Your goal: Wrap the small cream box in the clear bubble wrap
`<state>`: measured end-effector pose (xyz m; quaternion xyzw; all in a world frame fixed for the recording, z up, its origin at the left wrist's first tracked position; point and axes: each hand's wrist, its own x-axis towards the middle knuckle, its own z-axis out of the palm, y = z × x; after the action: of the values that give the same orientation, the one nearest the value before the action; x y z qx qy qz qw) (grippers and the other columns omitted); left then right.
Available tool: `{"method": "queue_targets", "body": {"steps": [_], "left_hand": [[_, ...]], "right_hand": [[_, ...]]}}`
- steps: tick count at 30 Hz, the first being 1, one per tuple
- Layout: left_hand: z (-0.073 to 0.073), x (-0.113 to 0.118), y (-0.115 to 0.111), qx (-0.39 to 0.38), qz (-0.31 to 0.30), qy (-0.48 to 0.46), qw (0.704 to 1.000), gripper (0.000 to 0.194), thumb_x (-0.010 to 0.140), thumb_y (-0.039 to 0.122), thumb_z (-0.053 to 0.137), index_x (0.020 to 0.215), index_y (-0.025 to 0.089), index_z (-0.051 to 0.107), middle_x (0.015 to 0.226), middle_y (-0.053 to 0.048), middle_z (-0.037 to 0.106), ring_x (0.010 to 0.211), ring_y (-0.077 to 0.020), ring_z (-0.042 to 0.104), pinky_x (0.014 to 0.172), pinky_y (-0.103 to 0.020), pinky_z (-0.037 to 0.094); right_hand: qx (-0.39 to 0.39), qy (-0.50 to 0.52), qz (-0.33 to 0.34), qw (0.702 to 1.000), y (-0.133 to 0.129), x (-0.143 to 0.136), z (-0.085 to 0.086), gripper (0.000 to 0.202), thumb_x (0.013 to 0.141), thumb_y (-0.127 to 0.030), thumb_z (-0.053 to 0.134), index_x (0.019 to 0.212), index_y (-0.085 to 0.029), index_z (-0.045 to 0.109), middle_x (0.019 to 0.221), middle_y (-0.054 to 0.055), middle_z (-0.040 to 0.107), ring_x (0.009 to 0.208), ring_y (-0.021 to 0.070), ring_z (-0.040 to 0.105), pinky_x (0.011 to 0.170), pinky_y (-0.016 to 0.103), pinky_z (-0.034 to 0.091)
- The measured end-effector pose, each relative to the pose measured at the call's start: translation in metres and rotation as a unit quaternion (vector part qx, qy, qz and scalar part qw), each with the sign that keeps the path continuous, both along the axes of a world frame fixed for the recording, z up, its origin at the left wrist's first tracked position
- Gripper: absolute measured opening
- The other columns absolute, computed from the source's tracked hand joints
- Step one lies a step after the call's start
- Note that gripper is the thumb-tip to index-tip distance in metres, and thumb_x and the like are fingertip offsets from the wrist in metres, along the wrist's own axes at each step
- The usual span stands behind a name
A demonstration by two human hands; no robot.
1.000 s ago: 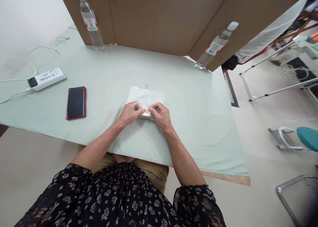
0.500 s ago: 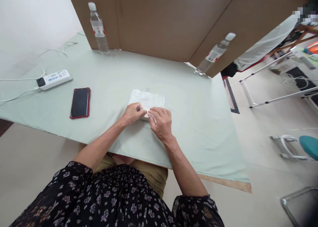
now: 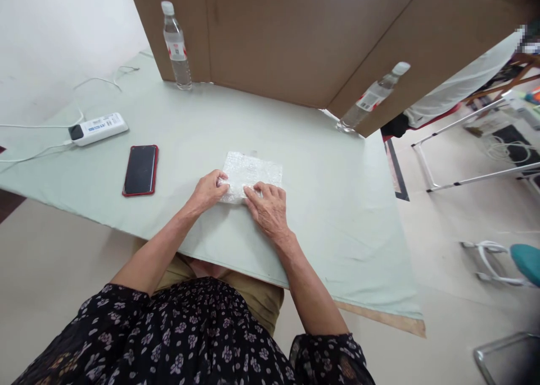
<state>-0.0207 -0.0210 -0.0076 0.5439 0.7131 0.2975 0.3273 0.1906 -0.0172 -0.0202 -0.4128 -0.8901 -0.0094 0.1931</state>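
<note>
A flat bundle of clear bubble wrap (image 3: 253, 168) lies on the cloth-covered table in front of me. What it may contain is hidden. At its left near corner my left hand (image 3: 209, 190) is closed, thumb and fingers pinching the wrap's edge. My right hand (image 3: 268, 208) rests on the near right part, its fingers curled onto the wrap and its thumb pressed along the near edge.
To the left lie a phone with a red case (image 3: 140, 170) and a white power strip (image 3: 100, 129) with cables. Behind stands a brown cardboard panel (image 3: 270, 42), with one water bottle (image 3: 177, 50) at its left and another bottle (image 3: 373, 97) leaning at its right. A pale green cloth (image 3: 346, 222) covers the table.
My hands, close together at the middle of the near edge before, are now apart. The left has slid left to the corner, and the wrap's near part lies flatter.
</note>
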Motion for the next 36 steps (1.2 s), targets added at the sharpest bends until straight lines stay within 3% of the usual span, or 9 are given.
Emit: {"method": "queue_targets", "body": {"steps": [6, 10, 12, 15, 19, 21, 24, 29, 36], "left_hand": [[0.017, -0.002, -0.012, -0.064, 0.026, 0.15, 0.986, 0.053, 0.085, 0.043, 0.062, 0.128, 0.012, 0.06, 0.107, -0.011, 0.072, 0.098, -0.0267, 0.067, 0.087, -0.035, 0.048], [0.023, -0.001, -0.014, -0.111, 0.027, 0.176, 0.978, 0.053, 0.083, 0.052, 0.063, 0.118, 0.012, 0.065, 0.107, -0.015, 0.074, 0.106, -0.0322, 0.068, 0.086, -0.035, 0.049], [0.019, -0.001, -0.011, -0.113, 0.033, 0.174, 0.978, 0.049, 0.08, 0.054, 0.066, 0.108, 0.013, 0.067, 0.102, -0.014, 0.075, 0.101, -0.0312, 0.07, 0.081, -0.033, 0.05], [0.012, 0.0, -0.004, -0.125, 0.043, 0.097, 0.987, 0.04, 0.078, 0.051, 0.07, 0.095, 0.015, 0.066, 0.08, -0.007, 0.073, 0.072, -0.0234, 0.072, 0.067, -0.029, 0.049], [0.009, 0.005, 0.002, -0.149, 0.063, -0.039, 0.986, 0.025, 0.079, 0.039, 0.07, 0.075, 0.018, 0.058, 0.05, 0.004, 0.054, 0.044, -0.0142, 0.058, 0.045, -0.022, 0.038], [0.009, 0.009, 0.004, -0.147, 0.07, -0.064, 0.985, 0.021, 0.079, 0.031, 0.069, 0.07, 0.018, 0.055, 0.047, 0.005, 0.049, 0.042, -0.0121, 0.053, 0.042, -0.02, 0.035], [0.01, 0.012, 0.004, -0.129, 0.072, -0.064, 0.987, 0.017, 0.078, 0.025, 0.067, 0.071, 0.018, 0.054, 0.053, 0.005, 0.052, 0.044, -0.0104, 0.053, 0.042, -0.019, 0.038], [0.01, 0.016, 0.003, -0.153, 0.067, -0.066, 0.984, 0.014, 0.079, 0.028, 0.066, 0.08, 0.016, 0.059, 0.061, 0.0, 0.061, 0.047, -0.0131, 0.058, 0.042, -0.02, 0.041], [0.014, 0.024, 0.008, -0.17, 0.047, -0.057, 0.983, 0.014, 0.077, 0.028, 0.064, 0.072, 0.016, 0.059, 0.047, 0.001, 0.053, 0.041, -0.0138, 0.052, 0.041, -0.022, 0.037]], "right_hand": [[0.029, -0.033, -0.01, 0.999, -0.001, 0.0, 0.001, 0.03, 0.101, -0.033, 0.051, 0.129, -0.028, 0.06, 0.119, 0.008, 0.064, 0.106, 0.0255, 0.051, 0.09, 0.041, 0.032], [0.036, -0.027, -0.013, 0.999, -0.002, -0.001, 0.0, 0.029, 0.101, -0.032, 0.051, 0.128, -0.028, 0.061, 0.118, 0.008, 0.064, 0.105, 0.0254, 0.051, 0.09, 0.041, 0.032], [0.038, -0.021, -0.015, 0.999, -0.002, -0.002, -0.001, 0.029, 0.101, -0.032, 0.051, 0.128, -0.027, 0.061, 0.119, 0.009, 0.065, 0.106, 0.0256, 0.051, 0.09, 0.041, 0.032], [0.043, -0.021, -0.016, 0.999, -0.002, -0.002, -0.002, 0.03, 0.101, -0.032, 0.051, 0.128, -0.027, 0.061, 0.123, 0.009, 0.064, 0.107, 0.0261, 0.051, 0.089, 0.041, 0.033], [0.044, -0.025, -0.014, 0.999, -0.002, -0.003, -0.003, 0.03, 0.1, -0.032, 0.052, 0.129, -0.028, 0.061, 0.127, 0.01, 0.064, 0.109, 0.0269, 0.05, 0.09, 0.041, 0.033], [0.041, -0.026, -0.014, 0.999, -0.002, -0.003, -0.003, 0.03, 0.1, -0.032, 0.052, 0.128, -0.028, 0.062, 0.126, 0.01, 0.064, 0.109, 0.027, 0.05, 0.09, 0.042, 0.032], [0.038, -0.026, -0.014, 0.999, -0.002, -0.003, -0.002, 0.029, 0.1, -0.032, 0.052, 0.127, -0.028, 0.062, 0.126, 0.01, 0.064, 0.109, 0.0267, 0.051, 0.09, 0.041, 0.032], [0.025, -0.027, -0.016, 0.999, -0.002, -0.003, -0.001, 0.029, 0.1, -0.032, 0.052, 0.127, -0.028, 0.063, 0.127, 0.01, 0.063, 0.11, 0.0267, 0.051, 0.091, 0.042, 0.032], [0.015, -0.03, -0.017, 0.999, -0.003, -0.004, 0.001, 0.03, 0.101, -0.031, 0.052, 0.128, -0.028, 0.062, 0.127, 0.01, 0.063, 0.11, 0.0267, 0.05, 0.092, 0.042, 0.031]]}}
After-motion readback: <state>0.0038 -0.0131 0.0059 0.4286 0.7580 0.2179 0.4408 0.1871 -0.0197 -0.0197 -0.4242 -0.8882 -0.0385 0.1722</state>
